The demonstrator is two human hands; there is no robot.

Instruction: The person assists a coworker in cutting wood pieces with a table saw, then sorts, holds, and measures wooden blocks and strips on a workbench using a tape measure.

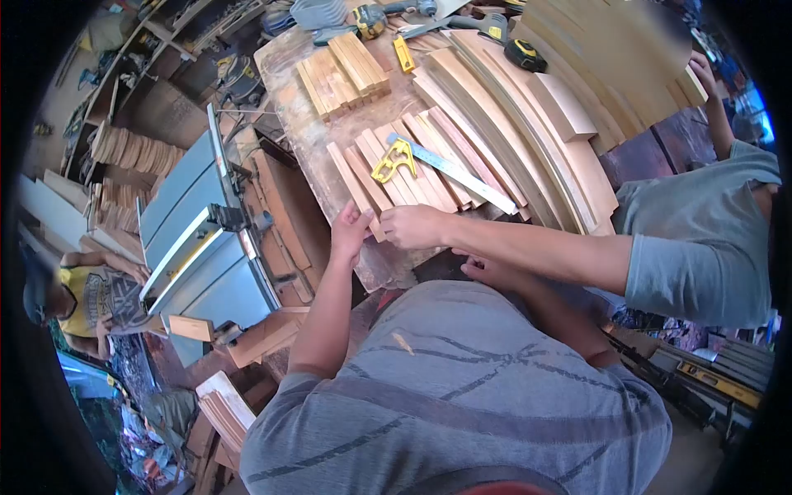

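Observation:
My left hand [350, 233] is at the near end of the leftmost wooden strip [353, 183], fingers closed against its edge. The strip lies in a row of similar light wooden strips [396, 177] on the worktable. A co-worker's hand [417, 228] reaches in from the right and touches the near ends of the strips, close to my left hand. Below that person's forearm, my right hand [488, 269] hangs near the table edge, partly covered, fingers loosely apart with nothing visible in them. A yellow-handled combination square [445, 172] lies across the strips.
Stacked wood blocks [342, 76], a tape measure [525, 55], a drill [370, 21] and long curved boards [511, 124] crowd the worktable [301, 136]. A table saw [194, 235] stands left, with another person [91, 289] beside it. The co-worker's sleeve [701, 264] is close on my right.

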